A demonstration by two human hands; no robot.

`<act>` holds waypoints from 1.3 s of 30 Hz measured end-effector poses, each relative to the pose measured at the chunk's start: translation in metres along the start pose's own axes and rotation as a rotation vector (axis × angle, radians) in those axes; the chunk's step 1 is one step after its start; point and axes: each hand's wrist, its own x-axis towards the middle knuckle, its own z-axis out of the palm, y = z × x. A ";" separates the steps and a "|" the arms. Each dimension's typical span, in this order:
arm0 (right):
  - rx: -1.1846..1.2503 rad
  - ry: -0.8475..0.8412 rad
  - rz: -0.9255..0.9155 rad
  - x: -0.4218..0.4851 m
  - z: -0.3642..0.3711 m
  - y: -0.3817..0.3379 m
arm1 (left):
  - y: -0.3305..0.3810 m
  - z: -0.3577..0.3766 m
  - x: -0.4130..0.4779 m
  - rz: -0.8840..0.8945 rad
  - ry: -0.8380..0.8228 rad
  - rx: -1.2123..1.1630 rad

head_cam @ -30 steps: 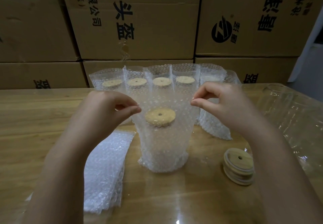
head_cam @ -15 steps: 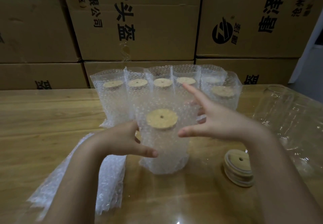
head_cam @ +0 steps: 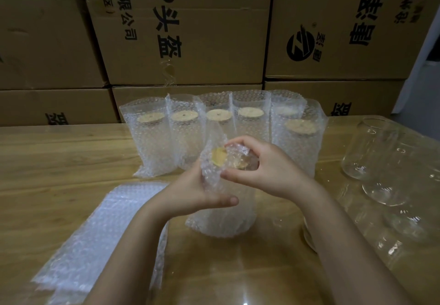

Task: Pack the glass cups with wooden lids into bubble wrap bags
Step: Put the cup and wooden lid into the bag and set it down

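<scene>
A glass cup with a wooden lid point(head_cam: 218, 156) stands in a bubble wrap bag point(head_cam: 221, 219) at the table's middle. My left hand point(head_cam: 195, 193) grips the bag's left side near the top. My right hand point(head_cam: 259, 169) presses the bag's right flap down over the lid, which is half covered. Behind stand several packed cups point(head_cam: 188, 135) in open-topped bags, in a row. A flat stack of unused bubble wrap bags point(head_cam: 102, 235) lies at the left. Bare glass cups point(head_cam: 371, 150) lie on their sides at the right.
The wooden table point(head_cam: 57, 162) has a glossy clear cover. Stacked cardboard boxes point(head_cam: 185, 31) form a wall right behind the table. A pile of wooden lids is mostly hidden behind my right forearm.
My hands went from pinching the bag's top corners to holding its sides. My right hand now folds the top over the lid, and my left hand grips the bag.
</scene>
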 end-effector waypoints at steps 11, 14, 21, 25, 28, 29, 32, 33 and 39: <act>0.624 0.538 0.123 0.011 0.065 0.056 | -0.020 0.014 0.012 -0.209 0.414 -0.297; 0.531 0.494 0.259 -0.003 0.083 0.085 | -0.022 0.019 0.015 -0.226 0.544 -0.274; 0.101 0.313 0.225 -0.031 0.083 0.094 | -0.023 0.031 0.042 -0.209 0.619 -0.265; 0.149 0.318 0.150 -0.047 0.082 0.087 | -0.018 0.035 0.072 -0.193 0.620 -0.266; 0.109 0.247 0.094 -0.048 0.083 0.087 | -0.014 0.044 0.096 -0.195 0.608 -0.272; 0.099 0.222 0.082 -0.048 0.083 0.087 | -0.015 0.047 0.103 -0.192 0.599 -0.287; 0.096 0.137 0.103 -0.049 0.083 0.089 | -0.022 0.056 0.118 -0.185 0.604 -0.318; 0.095 0.126 0.111 -0.048 0.084 0.090 | -0.024 0.059 0.121 -0.178 0.609 -0.327; 0.110 0.107 0.159 -0.046 0.083 0.092 | -0.024 0.066 0.130 -0.149 0.627 -0.267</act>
